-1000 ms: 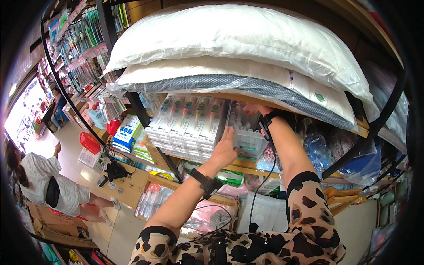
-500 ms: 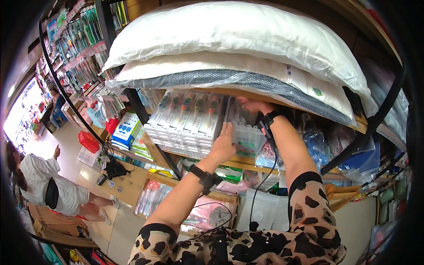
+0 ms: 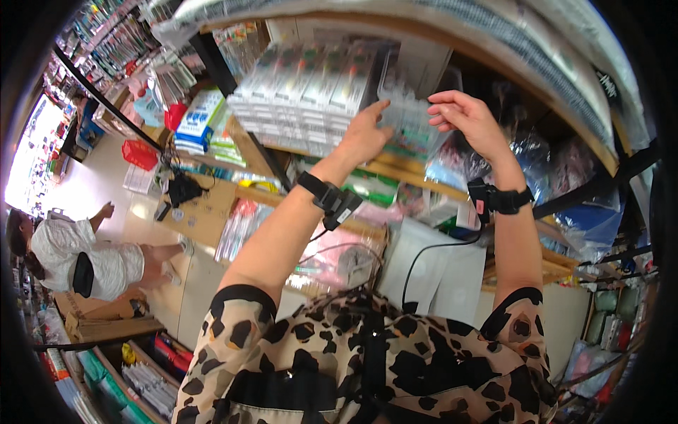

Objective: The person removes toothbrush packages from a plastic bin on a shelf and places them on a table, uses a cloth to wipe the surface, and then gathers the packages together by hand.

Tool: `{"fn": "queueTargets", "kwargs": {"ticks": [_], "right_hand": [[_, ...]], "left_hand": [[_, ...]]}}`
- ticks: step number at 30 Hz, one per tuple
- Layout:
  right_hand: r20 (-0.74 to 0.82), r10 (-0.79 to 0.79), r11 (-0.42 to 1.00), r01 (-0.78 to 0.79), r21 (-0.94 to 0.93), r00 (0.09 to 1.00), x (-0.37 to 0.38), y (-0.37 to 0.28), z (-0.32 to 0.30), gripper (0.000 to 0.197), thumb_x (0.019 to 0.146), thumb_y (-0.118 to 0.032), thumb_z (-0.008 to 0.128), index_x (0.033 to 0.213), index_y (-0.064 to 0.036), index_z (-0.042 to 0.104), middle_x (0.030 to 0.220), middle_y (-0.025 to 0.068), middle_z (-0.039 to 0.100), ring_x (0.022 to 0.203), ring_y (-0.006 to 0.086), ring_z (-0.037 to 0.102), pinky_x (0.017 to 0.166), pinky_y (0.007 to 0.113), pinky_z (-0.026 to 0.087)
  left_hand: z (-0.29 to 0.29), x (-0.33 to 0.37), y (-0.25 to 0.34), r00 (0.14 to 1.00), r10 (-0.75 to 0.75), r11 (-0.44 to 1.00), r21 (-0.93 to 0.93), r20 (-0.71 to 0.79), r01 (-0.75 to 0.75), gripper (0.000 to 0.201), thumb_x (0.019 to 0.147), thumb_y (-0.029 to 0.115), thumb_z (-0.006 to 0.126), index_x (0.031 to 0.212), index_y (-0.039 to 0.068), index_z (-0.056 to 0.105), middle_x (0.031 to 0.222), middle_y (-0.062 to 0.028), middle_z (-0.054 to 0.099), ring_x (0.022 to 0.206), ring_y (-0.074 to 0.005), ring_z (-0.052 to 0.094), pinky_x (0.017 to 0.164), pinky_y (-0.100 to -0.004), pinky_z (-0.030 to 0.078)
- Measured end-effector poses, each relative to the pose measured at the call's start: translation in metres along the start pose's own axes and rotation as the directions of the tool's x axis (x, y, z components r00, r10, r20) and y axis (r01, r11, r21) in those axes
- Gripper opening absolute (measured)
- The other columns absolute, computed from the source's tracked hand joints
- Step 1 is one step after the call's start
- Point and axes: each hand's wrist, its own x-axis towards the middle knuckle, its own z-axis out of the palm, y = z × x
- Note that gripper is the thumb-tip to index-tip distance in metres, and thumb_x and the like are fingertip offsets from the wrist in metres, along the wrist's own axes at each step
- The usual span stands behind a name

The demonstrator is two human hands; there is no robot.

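Observation:
Neat stacks of clear plastic cases (image 3: 304,92) with white and coloured contents stand on a wooden shelf. My left hand (image 3: 364,134) is at their front right corner, thumb and fingers apart, beside a clear plastic container (image 3: 409,120). Whether its fingertips touch the container is hard to tell. To the right of that container my right hand (image 3: 467,121) hovers in the air with its fingers stretched out and nothing in it. Greenish pieces show faintly through the container's lower part.
Bagged pillows (image 3: 522,56) overhang the shelf from above. Bagged blue goods (image 3: 579,205) lie to the right, near a dark metal post. A blue-and-white package (image 3: 200,120) is on the left. Another person (image 3: 92,254) stands on the floor at the left.
My right hand has come out from the shelf space behind the container and moved right. My left hand stays near the case stacks, its thumb now spread. The view has tilted lower.

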Motion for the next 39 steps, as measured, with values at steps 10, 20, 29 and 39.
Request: {"fn": "queueTargets", "kwargs": {"ticks": [10, 20, 29, 39], "right_hand": [[-0.041, 0.499, 0.816, -0.454, 0.357, 0.866, -0.144, 0.149, 0.084, 0.026, 0.087, -0.019, 0.048, 0.107, -0.0016, 0.050, 0.095, 0.0091, 0.058, 0.081, 0.0156, 0.058, 0.070, 0.026, 0.048], [0.335, 0.652, 0.577, -0.732, 0.362, 0.680, -0.151, 0.222, 0.203, 0.028, 0.084, -0.021, 0.053, 0.105, -0.0035, 0.051, 0.093, 0.0064, 0.058, 0.081, 0.0149, 0.058, 0.069, 0.025, 0.048], [0.352, 0.576, 0.738, -0.655, 0.164, 0.738, -0.131, 0.340, 0.345, 0.037, 0.074, -0.020, 0.063, 0.105, -0.0034, 0.051, 0.096, 0.0097, 0.059, 0.085, 0.0182, 0.057, 0.066, 0.028, 0.047], [0.122, 0.465, 0.690, -0.273, -0.670, 0.877, -0.125, 0.362, 0.443, 0.054, 0.070, -0.030, 0.062, 0.113, -0.0038, 0.044, 0.114, 0.0169, 0.046, 0.109, 0.0297, 0.042, 0.086, 0.042, 0.034]], "left_hand": [[-0.018, -0.139, -0.088, 0.875, -0.454, 0.830, -0.278, 0.167, 0.484, 0.007, 0.082, 0.010, 0.049, 0.081, 0.004, 0.052, 0.080, -0.0047, 0.059, 0.074, -0.0118, 0.056, 0.066, -0.0253, 0.046], [-0.042, -0.244, -0.167, 0.562, -0.825, 0.468, -0.481, 0.063, 0.742, 0.003, 0.081, 0.004, 0.048, 0.083, 0.006, 0.049, 0.090, -0.0101, 0.058, 0.083, -0.0194, 0.058, 0.074, -0.0296, 0.048], [-0.051, -0.275, -0.168, 0.517, -0.840, 0.352, -0.559, 0.164, 0.750, 0.003, 0.082, 0.005, 0.049, 0.084, 0.007, 0.050, 0.088, -0.0072, 0.059, 0.080, -0.0161, 0.058, 0.073, -0.0278, 0.047], [-0.101, -0.307, -0.162, 0.452, -0.878, 0.318, -0.517, 0.155, 0.795, 0.008, 0.083, 0.002, 0.046, 0.087, 0.007, 0.050, 0.089, -0.0062, 0.059, 0.082, -0.0144, 0.057, 0.074, -0.0258, 0.046]]}}
